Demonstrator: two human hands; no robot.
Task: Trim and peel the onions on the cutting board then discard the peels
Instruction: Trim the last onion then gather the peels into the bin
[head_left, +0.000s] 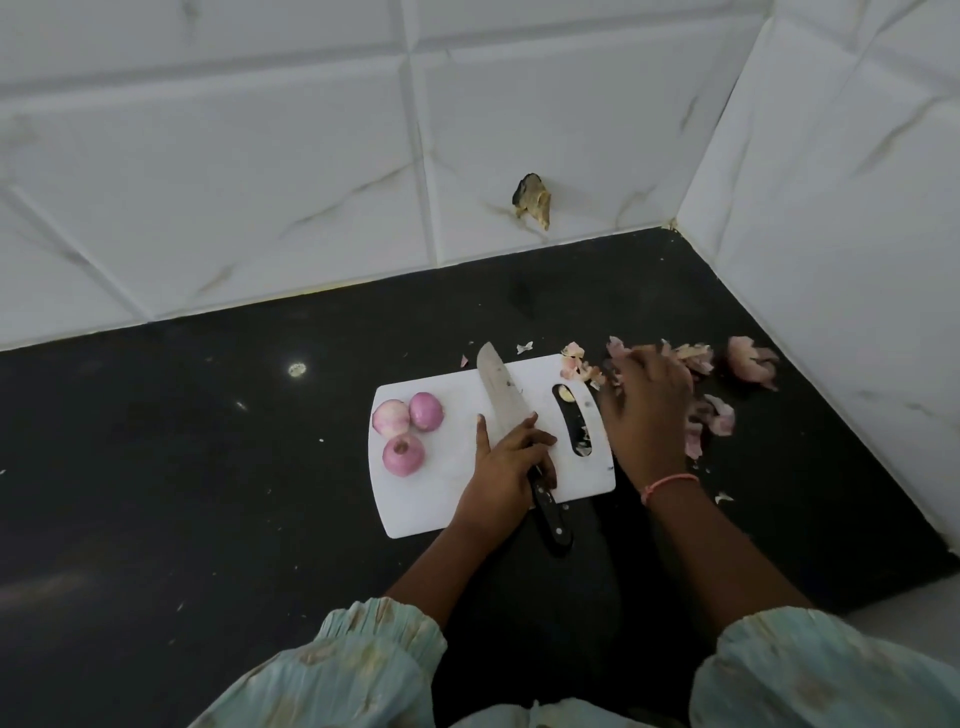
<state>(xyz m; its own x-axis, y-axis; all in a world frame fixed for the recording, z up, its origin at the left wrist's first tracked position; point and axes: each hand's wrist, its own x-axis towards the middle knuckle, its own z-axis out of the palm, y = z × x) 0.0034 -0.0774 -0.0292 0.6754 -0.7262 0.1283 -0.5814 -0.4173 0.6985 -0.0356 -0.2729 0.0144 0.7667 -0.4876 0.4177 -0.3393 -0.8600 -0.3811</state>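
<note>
Three peeled purple onions (404, 431) lie grouped at the left end of the white cutting board (441, 499). A knife (501, 397) with a black handle lies across the board, and my left hand (506, 467) rests on it where blade meets handle. My right hand (647, 405) lies palm down over the onion peels (717, 410) on the black counter just right of the board. Whether it grips any peel is hidden under the palm.
The black counter (208, 493) ends at white tiled walls behind and to the right, forming a corner. More peels (750, 358) are scattered toward that corner. A brownish chip (532, 205) marks the back wall. Small scraps lie near the board's slot (574, 421).
</note>
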